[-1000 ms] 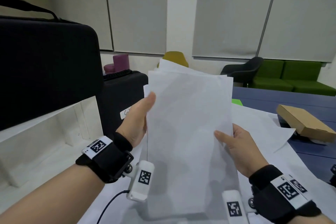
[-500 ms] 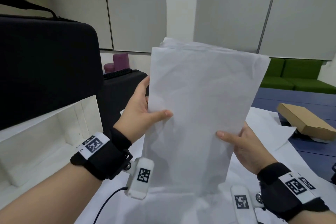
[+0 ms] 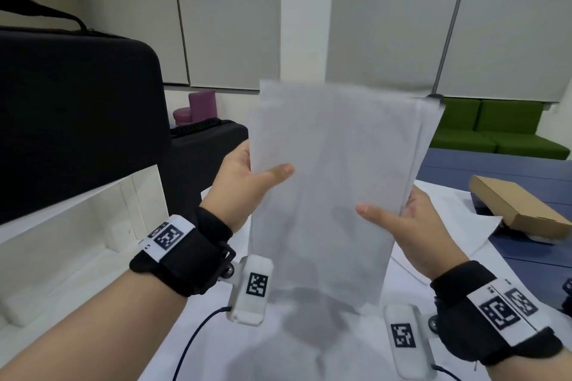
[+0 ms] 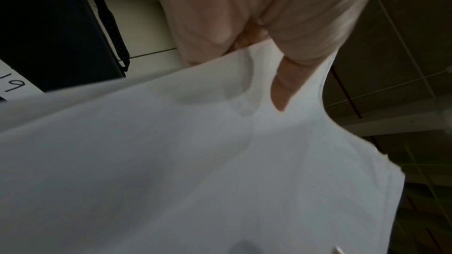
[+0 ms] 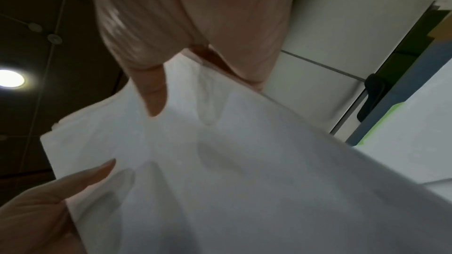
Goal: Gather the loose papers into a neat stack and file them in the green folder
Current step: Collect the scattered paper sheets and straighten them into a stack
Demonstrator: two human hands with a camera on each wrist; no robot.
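A stack of white papers (image 3: 334, 179) stands upright in front of me, its top edges slightly fanned at the right. My left hand (image 3: 266, 176) pinches its left edge, thumb in front and fingers behind. On the right edge my right hand (image 3: 399, 219) grips the same way. In the left wrist view the left thumb (image 4: 283, 88) presses on the papers (image 4: 195, 161). The right wrist view shows my right thumb (image 5: 154, 99) on the papers (image 5: 220, 171), and a strip of the green folder (image 5: 381, 123) under sheets on the table.
More white sheets (image 3: 448, 204) lie on the blue table (image 3: 495, 170) below the stack. A cardboard box (image 3: 520, 207) sits at the right. Two black cases (image 3: 77, 117) and a white shelf (image 3: 77, 241) stand at the left. A green sofa (image 3: 495, 130) is far back.
The fanned papers have been drawn together into a squarer, more upright stack. My left thumb has moved from the edge onto the front sheet. Both hands keep hold.
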